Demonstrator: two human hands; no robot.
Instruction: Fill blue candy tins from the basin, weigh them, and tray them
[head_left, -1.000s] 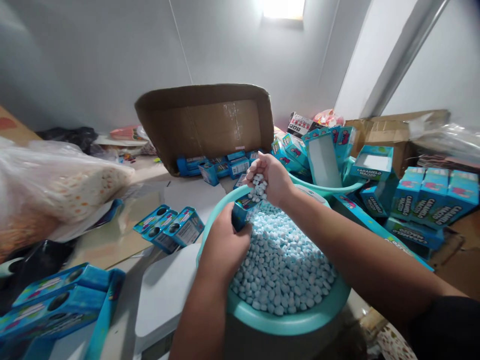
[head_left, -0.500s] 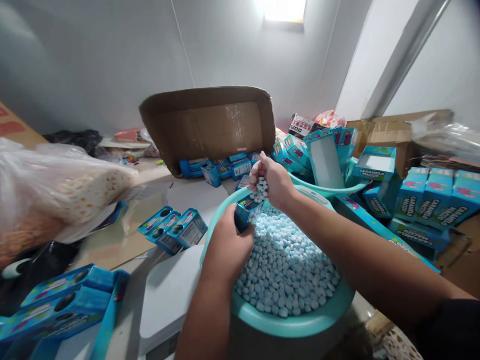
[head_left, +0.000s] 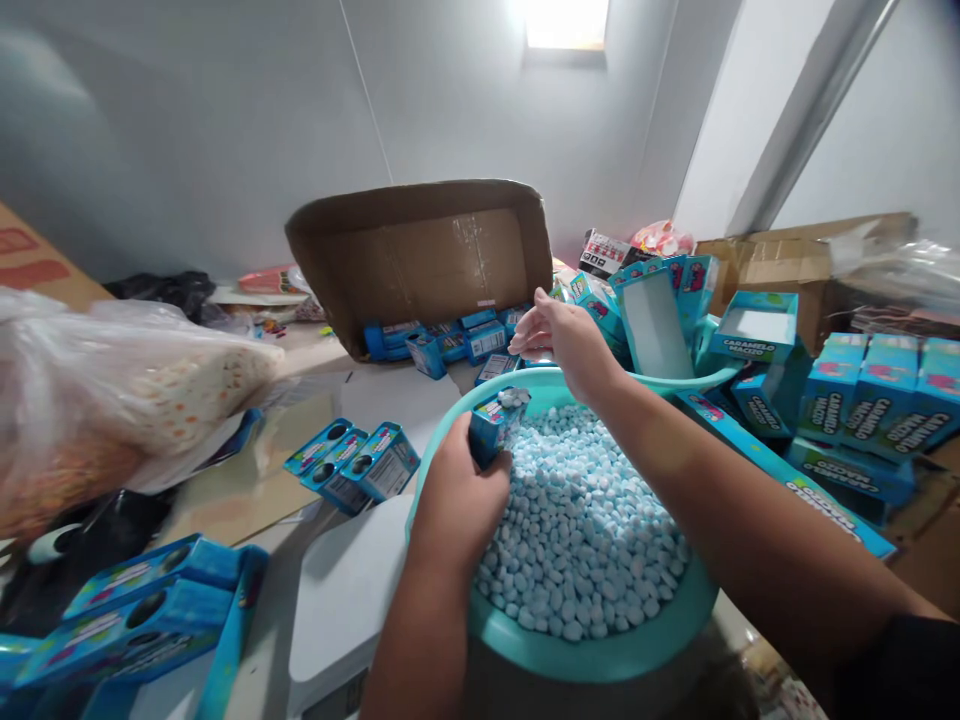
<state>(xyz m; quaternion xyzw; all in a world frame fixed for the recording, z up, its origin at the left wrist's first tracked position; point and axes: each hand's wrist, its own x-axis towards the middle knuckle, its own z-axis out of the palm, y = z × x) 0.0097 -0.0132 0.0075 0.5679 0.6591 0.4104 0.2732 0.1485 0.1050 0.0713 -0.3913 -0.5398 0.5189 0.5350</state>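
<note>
My left hand (head_left: 459, 498) grips a small blue candy box (head_left: 493, 424) held upright over a teal basin (head_left: 600, 655). The box is full of pale blue candies to its open top. The basin holds a heap of the same pale blue candies (head_left: 581, 530). My right hand (head_left: 564, 338) hovers above the far rim of the basin, a little beyond the box, fingers spread and nothing in them.
Three filled small boxes (head_left: 352, 463) lie left of the basin. A tipped brown carton (head_left: 420, 255) with more small boxes stands behind. Larger teal display boxes (head_left: 862, 400) pile at the right. A plastic bag (head_left: 112, 390) and blue boxes (head_left: 142, 610) sit at left.
My right hand has let its handful of candies fall into the small box and lifted away, opening. The left hand keeps hold of the box.
</note>
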